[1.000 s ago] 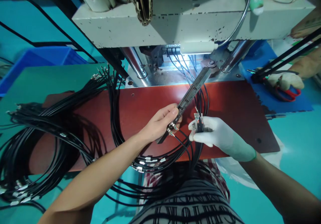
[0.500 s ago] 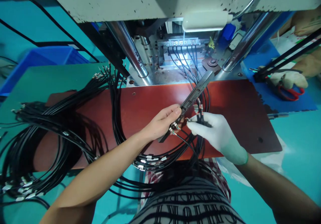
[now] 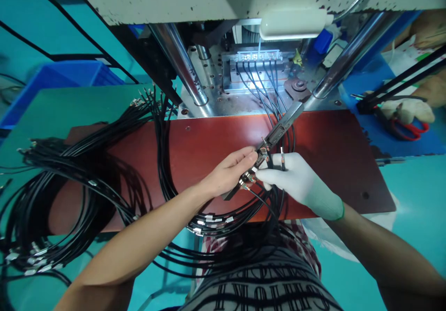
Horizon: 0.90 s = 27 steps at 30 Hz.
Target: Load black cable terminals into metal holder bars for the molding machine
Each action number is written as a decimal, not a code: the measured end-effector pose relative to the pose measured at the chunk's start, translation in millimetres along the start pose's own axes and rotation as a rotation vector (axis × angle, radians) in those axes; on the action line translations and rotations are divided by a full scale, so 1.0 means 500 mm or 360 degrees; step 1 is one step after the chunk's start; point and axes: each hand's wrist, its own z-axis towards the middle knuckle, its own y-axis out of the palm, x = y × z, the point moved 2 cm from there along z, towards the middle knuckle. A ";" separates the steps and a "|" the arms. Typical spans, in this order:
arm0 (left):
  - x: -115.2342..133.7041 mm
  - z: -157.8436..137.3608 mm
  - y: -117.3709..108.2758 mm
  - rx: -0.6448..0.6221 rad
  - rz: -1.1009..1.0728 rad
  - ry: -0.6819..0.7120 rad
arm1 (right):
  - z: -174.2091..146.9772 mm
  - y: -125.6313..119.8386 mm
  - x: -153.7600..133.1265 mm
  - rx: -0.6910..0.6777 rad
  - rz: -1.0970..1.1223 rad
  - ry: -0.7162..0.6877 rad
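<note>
My bare left hand is closed round the lower part of a long dark metal mould bar, which is tilted up to the right above the red-brown board. Cable ends with metal connectors sit in the bar beside my left thumb. My right hand, in a white glove, is closed on black cables with bare metal ends. Its fingertips are at the bar, just right of my left fingers. One cable end sticks up between the gloved fingers. The cables hang down in loops toward my lap.
Behind the board stands a press with steel columns and a lit lower mould with several cables in it. Cable bundles lie at left, near a blue bin. At right, another person's gloved hand is by red-handled pliers.
My right hand has moved left to the bar with the cables, bringing a connector end against it. My left hand keeps its grip on the bar. The view has shifted slightly.
</note>
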 end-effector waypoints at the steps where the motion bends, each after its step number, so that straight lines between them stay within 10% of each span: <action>1: 0.002 -0.001 0.001 0.0024 0.0085 0.0021 | 0.000 0.000 0.000 0.0004 -0.0025 0.0009; 7: 0.021 -0.001 0.007 0.0248 0.0792 0.0274 | -0.002 0.004 0.002 0.0153 -0.0141 0.0011; 16: 0.022 0.004 -0.019 0.0316 0.0355 0.0197 | -0.014 -0.016 0.006 0.0581 0.0037 0.0010; 27: 0.020 0.001 -0.019 0.0274 0.0134 0.0098 | -0.014 -0.020 0.013 0.0214 0.0522 0.0179</action>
